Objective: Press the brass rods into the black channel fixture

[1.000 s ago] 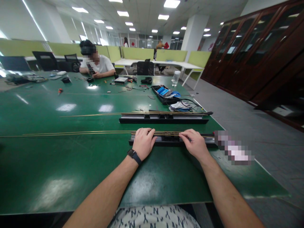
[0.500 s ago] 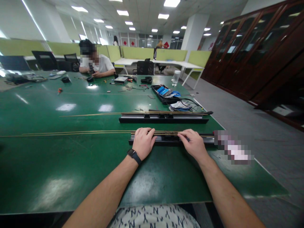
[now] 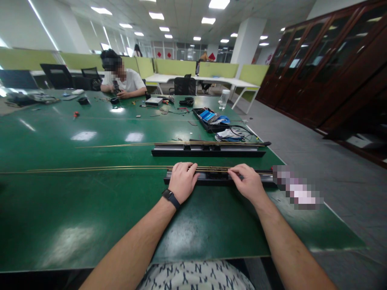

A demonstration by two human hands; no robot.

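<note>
A long black rail (image 3: 211,181) lies crosswise on the table in front of me. Thin gold-coloured rods (image 3: 99,168) run along its top and stick out far to the left. My left hand (image 3: 183,181), with a dark watch on its wrist, curls over the rods and the rail's left part; its fingertips are partly hidden behind the rail. Farther right, my right hand (image 3: 247,180) pinches the rods between thumb and index finger, just above the rail. Which single rod it grips I cannot make out.
A second black rail (image 3: 208,153) with similar rods lies parallel behind the first. Beyond it stand a black tray (image 3: 208,120) with blue items and a clear water container (image 3: 224,99). A blurred pinkish patch (image 3: 298,187) lies right. Another person (image 3: 127,82) sits at the far left.
My right hand has slid slightly to the right along the rods, still pinching. The left hand stays in place.
</note>
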